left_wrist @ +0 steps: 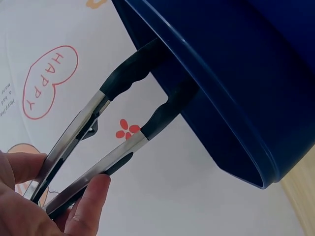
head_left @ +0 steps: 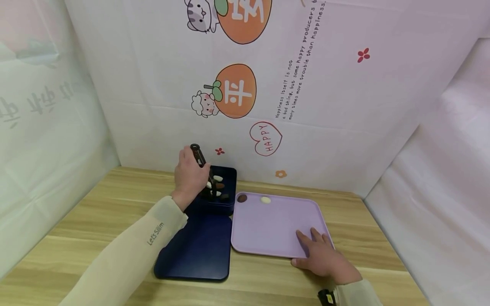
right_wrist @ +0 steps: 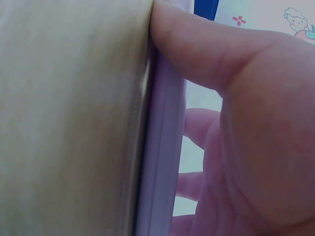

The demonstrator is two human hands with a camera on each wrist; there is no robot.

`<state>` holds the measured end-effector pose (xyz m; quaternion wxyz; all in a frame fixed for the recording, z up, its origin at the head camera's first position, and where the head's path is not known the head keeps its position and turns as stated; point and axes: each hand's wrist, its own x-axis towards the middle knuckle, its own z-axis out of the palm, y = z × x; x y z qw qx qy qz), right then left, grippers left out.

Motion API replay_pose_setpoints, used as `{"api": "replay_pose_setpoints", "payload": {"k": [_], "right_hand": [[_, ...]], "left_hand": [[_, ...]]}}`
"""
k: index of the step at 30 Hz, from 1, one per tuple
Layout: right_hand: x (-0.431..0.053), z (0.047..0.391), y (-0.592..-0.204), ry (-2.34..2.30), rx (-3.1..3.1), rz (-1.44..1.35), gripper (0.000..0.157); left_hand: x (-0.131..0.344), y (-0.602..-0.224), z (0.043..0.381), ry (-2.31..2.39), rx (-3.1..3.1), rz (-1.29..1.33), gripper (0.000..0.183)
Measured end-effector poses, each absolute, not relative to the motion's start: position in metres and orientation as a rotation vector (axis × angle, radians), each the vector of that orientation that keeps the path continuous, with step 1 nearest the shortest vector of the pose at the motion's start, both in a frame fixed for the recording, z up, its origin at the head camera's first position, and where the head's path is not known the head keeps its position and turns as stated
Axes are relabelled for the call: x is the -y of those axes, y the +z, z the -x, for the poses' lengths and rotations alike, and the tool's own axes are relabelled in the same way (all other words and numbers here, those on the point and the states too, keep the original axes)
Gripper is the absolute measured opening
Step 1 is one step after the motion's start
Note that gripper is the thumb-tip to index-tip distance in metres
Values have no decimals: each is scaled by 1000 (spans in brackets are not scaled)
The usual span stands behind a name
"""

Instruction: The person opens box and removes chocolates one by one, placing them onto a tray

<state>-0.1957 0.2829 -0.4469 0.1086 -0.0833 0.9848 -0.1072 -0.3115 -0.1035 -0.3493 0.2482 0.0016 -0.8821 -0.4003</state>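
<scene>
My left hand [head_left: 190,173] grips a pair of metal tongs [left_wrist: 74,137] with black tips. Those tips reach down into a dark blue box [head_left: 232,191]. Several oval pebble-like pieces, white, brown and dark, lie inside the box, among them a brown piece [head_left: 220,185]; whether the tongs pinch one is hidden. On the lilac tray [head_left: 275,229], a dark brown oval piece [head_left: 242,198] and a cream oval piece [head_left: 266,199] lie along the far edge. My right hand [head_left: 321,255] rests with spread fingers on the tray's near right corner, thumb at its near edge.
A dark blue flat lid or tray [head_left: 195,259] lies in front of the box, left of the lilac tray. Everything stands on a wood-grain table [head_left: 268,280]. A printed white cloth [head_left: 325,161] hangs upright behind, with more cloth at both sides.
</scene>
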Motion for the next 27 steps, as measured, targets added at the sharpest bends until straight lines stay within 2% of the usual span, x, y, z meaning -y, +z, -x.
{"api": "replay_pose_setpoints", "payload": {"k": [14,21,23,27], "right_hand": [[-285,199,-451,-317,-2887,228,97],[-284,198,-449,-337,-2873,218,97],[-284,198,-449,-335,-2876,215,97],[-284,198,-449,-333,-2880,218,97]], "left_hand": [[137,-324,323,-1350,2280,-222,70],[149,-320,325,-1599,2241,-347,93],[150,-319,325,-1691,2193,-357,89],[145,-318,325,-1865,2065,-339,69]]}}
